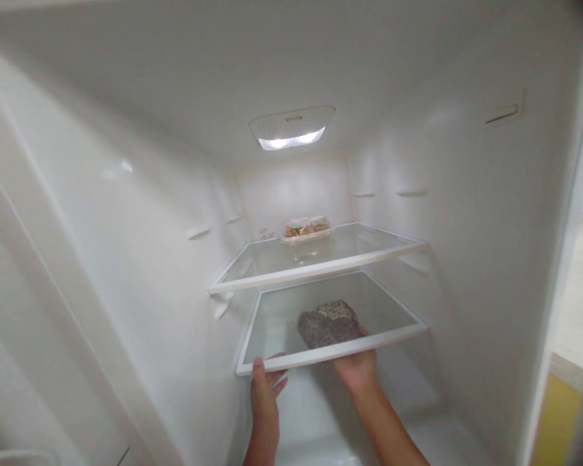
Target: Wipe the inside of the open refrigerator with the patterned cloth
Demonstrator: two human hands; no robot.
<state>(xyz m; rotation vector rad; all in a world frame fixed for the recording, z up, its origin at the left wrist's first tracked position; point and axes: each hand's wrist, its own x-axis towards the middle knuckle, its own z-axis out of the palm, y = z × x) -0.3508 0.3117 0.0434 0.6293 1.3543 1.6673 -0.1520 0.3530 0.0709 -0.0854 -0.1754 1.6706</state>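
Note:
My left hand (266, 387) grips the front left corner of the lower glass shelf (331, 355), thumb against the white rim and fingers underneath. My right hand (357, 367) reaches under the same shelf's front edge. It holds a bunched, grey patterned cloth (329, 325) up against the underside of the glass, and the cloth shows through the pane. The rim and the cloth hide most of the right hand's fingers. The lower shelf slopes somewhat, its left front corner lower in view than its right.
Above is an upper glass shelf (315, 268) with a clear plastic tray of food (306, 228) at the back. A lit lamp (292, 133) is in the fridge ceiling. Small shelf ledges (412, 192) stick out of both side walls (486, 259).

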